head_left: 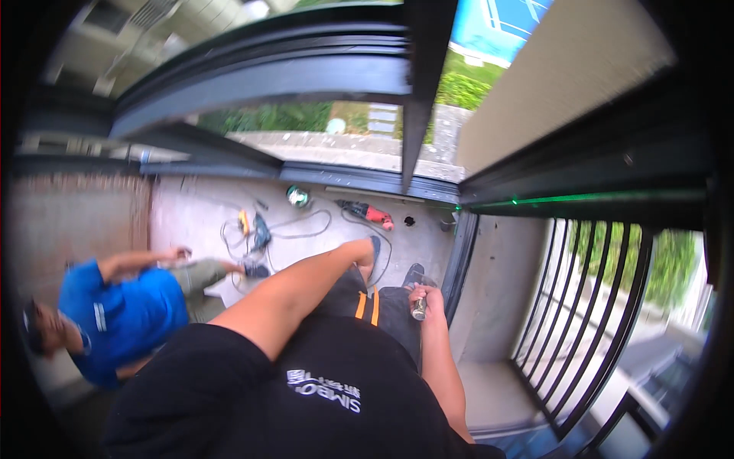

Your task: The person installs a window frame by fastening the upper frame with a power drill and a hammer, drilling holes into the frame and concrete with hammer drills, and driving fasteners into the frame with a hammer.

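Observation:
My right hand (432,301) is closed around a short, silvery-brown cylindrical tool (419,309), with a thin flat part beyond the fingers; its exact kind is too small to tell. It hangs low beside my right leg, above the dark shoe (414,273). My left arm reaches forward across my body, and my left hand (369,256) is down near my left knee. Its fingers are blurred and mostly hidden, so what they do does not show. Beyond it, a red and black power tool (371,214) lies on the floor.
A co-worker in a blue shirt (126,317) is at the left. A teal power tool (261,233), cables and a green-and-silver round container (298,196) are on the pale floor (191,218). Dark metal window frames (344,76) rise ahead; a barred railing (581,306) stands right. A green laser line (550,200) crosses the frame.

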Action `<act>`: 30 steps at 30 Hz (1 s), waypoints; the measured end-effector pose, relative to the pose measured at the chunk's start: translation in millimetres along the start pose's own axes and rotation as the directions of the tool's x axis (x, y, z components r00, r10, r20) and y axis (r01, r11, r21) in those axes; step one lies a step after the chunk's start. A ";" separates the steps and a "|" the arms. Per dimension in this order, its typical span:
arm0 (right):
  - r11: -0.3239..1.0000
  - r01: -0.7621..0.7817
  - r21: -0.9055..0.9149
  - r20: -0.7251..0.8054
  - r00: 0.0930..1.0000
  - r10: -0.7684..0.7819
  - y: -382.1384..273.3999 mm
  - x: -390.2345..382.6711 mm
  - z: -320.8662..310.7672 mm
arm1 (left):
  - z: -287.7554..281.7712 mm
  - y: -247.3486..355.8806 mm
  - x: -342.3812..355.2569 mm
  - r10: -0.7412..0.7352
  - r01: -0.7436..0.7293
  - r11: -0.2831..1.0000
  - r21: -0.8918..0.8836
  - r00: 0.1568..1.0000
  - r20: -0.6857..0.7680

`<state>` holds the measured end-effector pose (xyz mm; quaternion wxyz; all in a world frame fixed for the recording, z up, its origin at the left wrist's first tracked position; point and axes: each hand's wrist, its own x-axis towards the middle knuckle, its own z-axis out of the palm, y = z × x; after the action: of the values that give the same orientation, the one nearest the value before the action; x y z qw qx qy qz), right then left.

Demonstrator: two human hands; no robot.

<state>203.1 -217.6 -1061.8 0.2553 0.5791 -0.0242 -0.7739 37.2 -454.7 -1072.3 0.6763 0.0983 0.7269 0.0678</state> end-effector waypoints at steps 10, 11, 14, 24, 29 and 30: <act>0.942 0.036 -0.335 -0.115 0.990 -0.079 -5.5 -34.5 -7.7 | 137.7 -13.7 -12.8 -0.053 -0.348 0.732 -0.585 0.828 -0.558; 0.929 0.026 -0.368 -0.126 0.989 -0.077 -2.3 -34.4 -3.6 | 165.5 -11.8 -9.0 -0.101 -0.334 0.751 -0.569 0.794 -0.600; 0.888 -0.040 -0.458 -0.173 0.984 -0.045 5.6 -31.1 -0.1 | 231.8 -24.2 3.0 -0.199 -0.335 0.744 -0.578 0.715 -0.670; 0.646 -0.306 -0.699 -0.201 0.951 0.233 -50.6 4.3 -16.9 | 264.0 -3.6 -27.8 -0.406 -0.427 0.556 -0.713 0.608 -0.682; 0.391 -0.195 -0.899 -0.198 0.980 0.032 57.8 39.0 25.2 | 244.5 5.5 -109.7 -0.085 -0.279 0.062 -0.958 0.955 -0.284; 0.610 -0.353 -0.710 -0.234 0.934 0.269 4.8 86.4 9.5 | 227.8 30.8 -146.6 -0.037 -0.299 0.069 -0.952 0.953 -0.302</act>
<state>179.0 -260.8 -1133.6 0.5996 0.4510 0.2055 -0.6284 275.4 -467.0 -940.3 0.4572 -0.3288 0.5531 0.6140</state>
